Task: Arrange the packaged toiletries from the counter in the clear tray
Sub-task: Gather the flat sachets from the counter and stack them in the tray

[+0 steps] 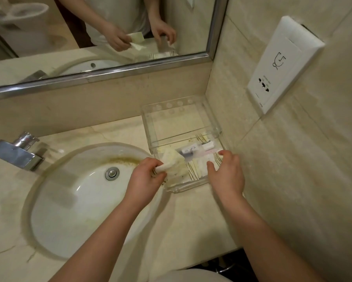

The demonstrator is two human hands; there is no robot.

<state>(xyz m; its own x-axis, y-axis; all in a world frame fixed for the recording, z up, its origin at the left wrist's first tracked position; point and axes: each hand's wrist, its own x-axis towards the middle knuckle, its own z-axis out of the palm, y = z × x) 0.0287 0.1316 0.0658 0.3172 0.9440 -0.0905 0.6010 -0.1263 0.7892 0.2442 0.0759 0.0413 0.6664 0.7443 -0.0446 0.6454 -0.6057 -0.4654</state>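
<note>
Pinching a pale yellow packet (174,161) over the clear tray's (181,127) near left corner, the left hand (146,178) has fingers curled; the right hand (227,174) lays spread fingers on other packets (193,149) inside its near end.

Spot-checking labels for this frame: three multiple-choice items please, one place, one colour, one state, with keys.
1. Where does the clear tray stand? A under the tap; B counter corner, right of the sink; C on the floor.
2. What colour is the socket plate? A white; B black; C red.
3. What is the left hand doing? A hanging idle; B turning the tap; C gripping a pale packet.
B: tray sits in the wall corner. A: plate is plainly white. C: fingers curl round the packet.
</note>
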